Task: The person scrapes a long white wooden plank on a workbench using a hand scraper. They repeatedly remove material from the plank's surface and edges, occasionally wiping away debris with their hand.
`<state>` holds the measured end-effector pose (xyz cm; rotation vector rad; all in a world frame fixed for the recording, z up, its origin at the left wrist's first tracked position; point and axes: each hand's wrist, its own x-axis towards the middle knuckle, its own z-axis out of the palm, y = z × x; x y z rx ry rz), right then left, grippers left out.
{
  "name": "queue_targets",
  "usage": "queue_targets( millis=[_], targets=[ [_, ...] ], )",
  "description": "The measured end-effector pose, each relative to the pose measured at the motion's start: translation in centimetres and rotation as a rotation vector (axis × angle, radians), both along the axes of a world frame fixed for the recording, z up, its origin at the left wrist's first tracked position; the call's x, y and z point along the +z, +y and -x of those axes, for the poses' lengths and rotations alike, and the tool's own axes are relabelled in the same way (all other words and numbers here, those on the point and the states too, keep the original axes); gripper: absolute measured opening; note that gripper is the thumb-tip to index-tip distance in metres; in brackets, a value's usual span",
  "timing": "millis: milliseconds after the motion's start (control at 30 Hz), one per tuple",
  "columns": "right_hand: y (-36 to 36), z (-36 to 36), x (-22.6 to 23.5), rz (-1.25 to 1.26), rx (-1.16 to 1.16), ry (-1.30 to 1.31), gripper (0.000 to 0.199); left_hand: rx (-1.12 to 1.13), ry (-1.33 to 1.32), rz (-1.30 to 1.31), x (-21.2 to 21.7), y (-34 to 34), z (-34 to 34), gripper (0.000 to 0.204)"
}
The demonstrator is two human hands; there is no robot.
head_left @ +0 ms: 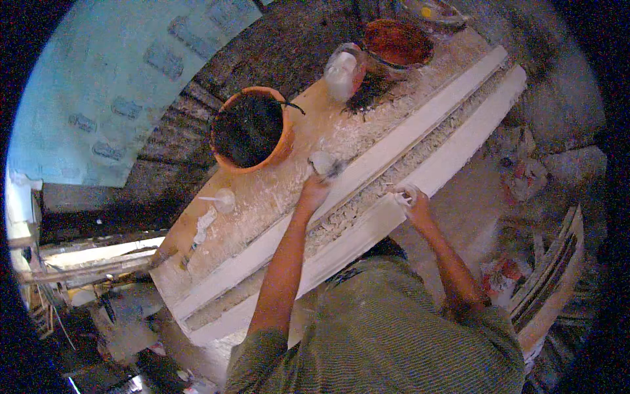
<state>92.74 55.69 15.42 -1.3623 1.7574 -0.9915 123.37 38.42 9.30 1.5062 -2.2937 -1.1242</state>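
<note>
Two long white plaster-like mouldings, a far one and a near one, lie side by side diagonally across a pale board. Between them runs a rough strip of crumbly pale material. My left hand reaches over the far moulding, its fingers closed around a pale rounded lump; the lump's exact kind is unclear. At the near moulding's edge, my right hand has its fingers curled. Something small and white shows at those fingertips, too blurred to name.
An orange bucket with a dark inside stands beyond my left hand. Farther right are a cloudy plastic bag or container and a reddish-brown basin. A small whitish cup sits at left. Stacked boards lean at lower right.
</note>
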Motion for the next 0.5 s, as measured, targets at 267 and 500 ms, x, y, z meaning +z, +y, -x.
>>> queue_targets(
  millis=[267,500],
  targets=[
    [4.0,1.6,-2.8,-0.297,-0.193,-0.137,0.029,0.25,-0.187,0.071,5.1,6.0,-12.5,0.04],
    [2.7,-1.5,-2.3,-0.127,-0.024,0.003,0.029,-0.05,-0.452,0.252,5.9,3.7,-9.5,0.042]
  ],
)
